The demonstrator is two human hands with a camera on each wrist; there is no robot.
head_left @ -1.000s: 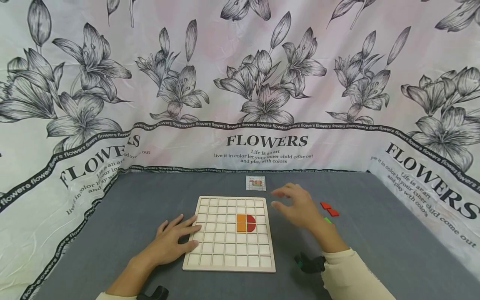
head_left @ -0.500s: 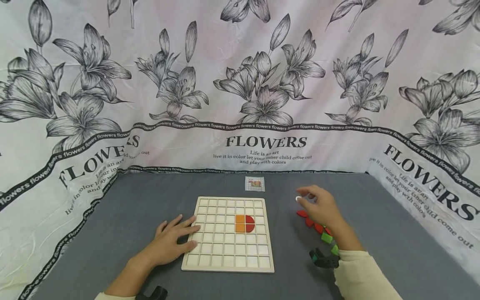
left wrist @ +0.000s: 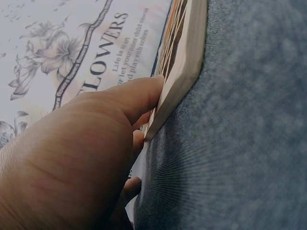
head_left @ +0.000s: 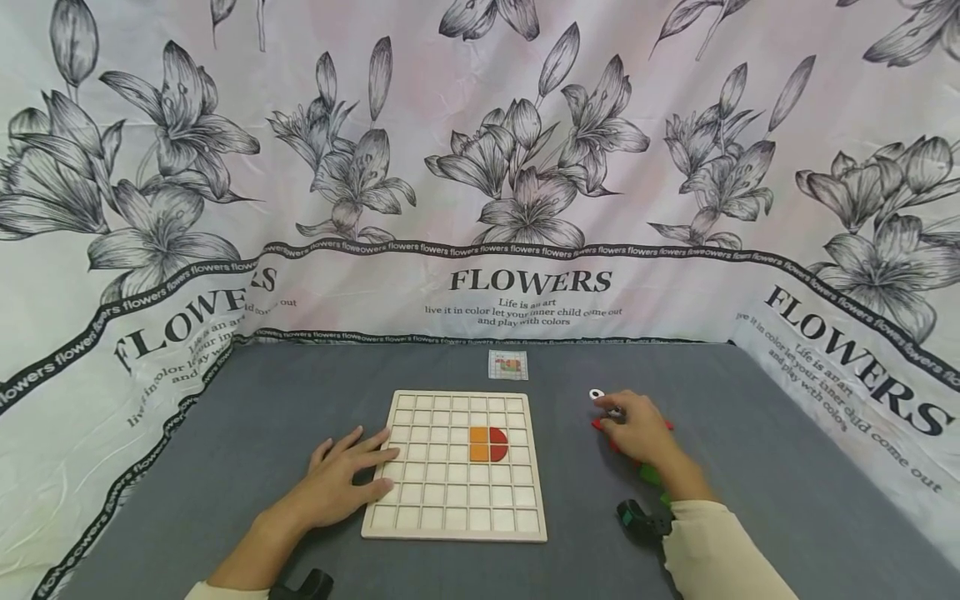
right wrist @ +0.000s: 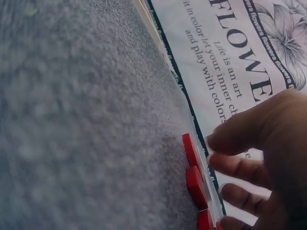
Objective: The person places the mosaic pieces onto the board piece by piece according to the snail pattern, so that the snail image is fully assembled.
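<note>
The wooden grid board [head_left: 442,496] lies on the grey tabletop, with two orange squares [head_left: 479,444] and two red rounded pieces [head_left: 498,444] forming a half-disc in its cells. My left hand [head_left: 341,483] rests at the board's left edge, fingers spread and fingertips on the rim. In the left wrist view, the thumb [left wrist: 144,98] touches the board's side. To the right of the board, my right hand [head_left: 637,425] hovers low over loose red pieces [right wrist: 195,184], thumb and fingers slightly bent and apart. A white piece with a black dot [head_left: 596,394] lies by its fingertips.
Behind the board lies a small picture card [head_left: 508,365] with a coloured grid design. Green pieces [head_left: 649,474] sit partly hidden under the right wrist. A flower-print curtain [head_left: 525,287] borders the table at the back and sides.
My right hand has moved right from beside the board and then lowered over the loose pieces, uncovering the white dotted piece. The left hand stays at the board's edge.
</note>
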